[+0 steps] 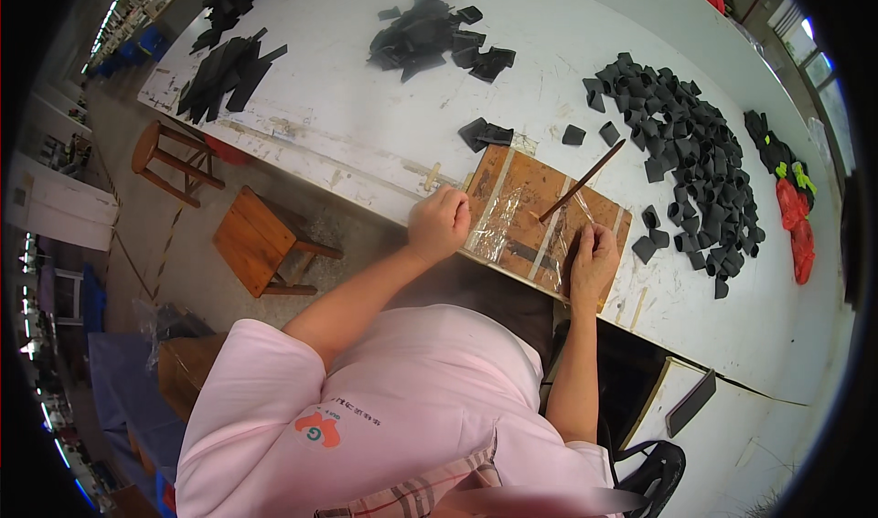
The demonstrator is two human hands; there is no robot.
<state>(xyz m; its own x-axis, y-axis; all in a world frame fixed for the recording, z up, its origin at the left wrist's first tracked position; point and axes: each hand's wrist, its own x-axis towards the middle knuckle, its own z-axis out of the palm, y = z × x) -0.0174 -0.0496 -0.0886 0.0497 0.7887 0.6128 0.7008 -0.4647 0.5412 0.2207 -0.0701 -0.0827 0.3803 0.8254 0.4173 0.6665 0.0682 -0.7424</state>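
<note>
A brown wooden board (523,198) lies at the table's front edge, with bands of clear tape (498,221) across it. My left hand (439,224) is closed in a fist beside the board's left edge; whatever its fingers may hold is hidden. Over the board's right part, my right hand (594,260) pinches the end of a thin, shiny clear strip (583,209). A slim dark brown stick (585,180) lies slantwise over the board, its tip sticking out past the far edge. Folded black fabric pieces (485,135) rest just beyond the board's far left corner.
Small black fabric loops (686,152) form a large heap on the right of the white table (338,88). Further black piles (430,33) and strips (229,74) lie far and left. A red bag (794,230) is at right. Wooden stools (256,239) stand left; a phone-like slab (690,404) lies lower right.
</note>
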